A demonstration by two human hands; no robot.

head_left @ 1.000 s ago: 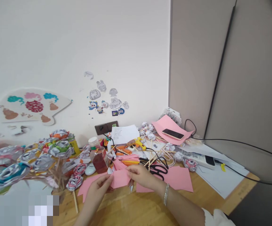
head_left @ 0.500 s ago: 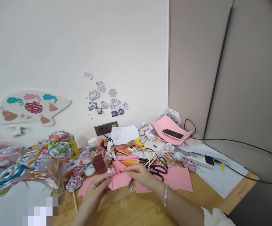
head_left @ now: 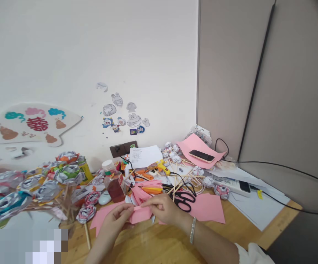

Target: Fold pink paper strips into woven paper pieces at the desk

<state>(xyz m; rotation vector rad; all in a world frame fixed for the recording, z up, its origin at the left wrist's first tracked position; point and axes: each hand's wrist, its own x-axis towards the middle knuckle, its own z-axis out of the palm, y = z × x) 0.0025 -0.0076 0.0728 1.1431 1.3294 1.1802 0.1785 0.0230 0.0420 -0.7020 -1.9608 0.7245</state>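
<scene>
Between my two hands is a small piece of pink paper (head_left: 140, 216), its upper edge folded over in a narrow strip. My left hand (head_left: 118, 217) pinches its left end between thumb and fingers. At the right end, my right hand (head_left: 163, 209) has its fingers closed on the fold, with a bracelet at the wrist. Larger pink sheets (head_left: 207, 209) lie on the table on both sides of my hands. Black-handled scissors (head_left: 185, 201) rest just beyond my right hand. Behind my left hand stands a bottle of reddish liquid (head_left: 114, 185).
A yellow glue gun (head_left: 163, 168) lies among sticks and paper scraps. Paper flowers (head_left: 48, 190) crowd the left side. A phone (head_left: 201, 156) rests on a pink sheet at the back right. White sheets (head_left: 253, 207) and a power strip (head_left: 234, 186) lie on the right.
The upper edge of the pink paper is now folded down into a strip, so less of its height shows. My right hand has shifted slightly left along the edge.
</scene>
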